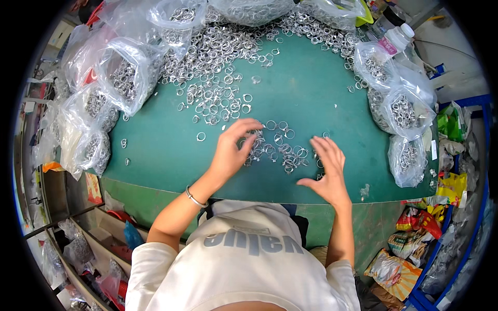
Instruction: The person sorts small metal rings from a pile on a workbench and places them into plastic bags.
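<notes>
Head-worn fisheye, looking down onto green tabletop (306,88).

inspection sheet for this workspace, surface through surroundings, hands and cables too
surface: green tabletop, small pale scrap near the front edge
job's things: small cluster of silver-coloured metal rings between the hands; larger heap of similar rings behind
clutter: clear plastic bags of rings along left, right and back; white bottle with pink label at back right
hands: left hand curled at the cluster's left, grip unclear; right hand spread open at its right
cables: nothing clearly seen
surroundings: blue frame at right; orange-and-white sack at lower right
</notes>
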A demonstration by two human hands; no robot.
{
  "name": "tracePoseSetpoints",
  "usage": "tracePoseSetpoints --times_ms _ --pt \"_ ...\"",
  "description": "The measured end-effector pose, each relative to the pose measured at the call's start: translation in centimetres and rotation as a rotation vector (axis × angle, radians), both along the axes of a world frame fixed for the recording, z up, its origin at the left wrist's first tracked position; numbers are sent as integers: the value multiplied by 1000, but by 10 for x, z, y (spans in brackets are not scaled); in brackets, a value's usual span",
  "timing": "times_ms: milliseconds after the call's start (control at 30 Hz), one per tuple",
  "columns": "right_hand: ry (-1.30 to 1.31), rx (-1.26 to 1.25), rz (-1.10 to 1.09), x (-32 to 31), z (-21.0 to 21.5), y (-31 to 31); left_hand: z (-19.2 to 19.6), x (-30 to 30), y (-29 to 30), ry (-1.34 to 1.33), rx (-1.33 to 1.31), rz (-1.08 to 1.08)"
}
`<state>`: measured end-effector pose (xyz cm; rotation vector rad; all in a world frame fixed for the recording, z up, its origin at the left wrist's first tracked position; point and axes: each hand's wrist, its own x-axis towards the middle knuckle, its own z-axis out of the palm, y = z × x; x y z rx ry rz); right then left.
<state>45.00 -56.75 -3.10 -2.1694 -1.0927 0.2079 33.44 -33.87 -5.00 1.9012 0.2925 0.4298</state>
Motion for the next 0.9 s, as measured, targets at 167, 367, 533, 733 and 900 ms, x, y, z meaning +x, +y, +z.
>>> tracePoseSetpoints --times_ms 167,367,533,733,900 --pt "-131 57 64 -6 -23 15 10 -3 -17 126 630 -72" --pt "293 383 -326 6 -33 9 -11 -16 -16 45 465 -168" --pt "366 354 -359 13 -21 3 -9 -15 -14 -3 171 -48" --pt "-110 41 -4 -3 6 33 -3 -15 -12 29 -324 14" --pt "-169 33 103 -9 -10 42 -2 -13 -4 -45 -650 59"
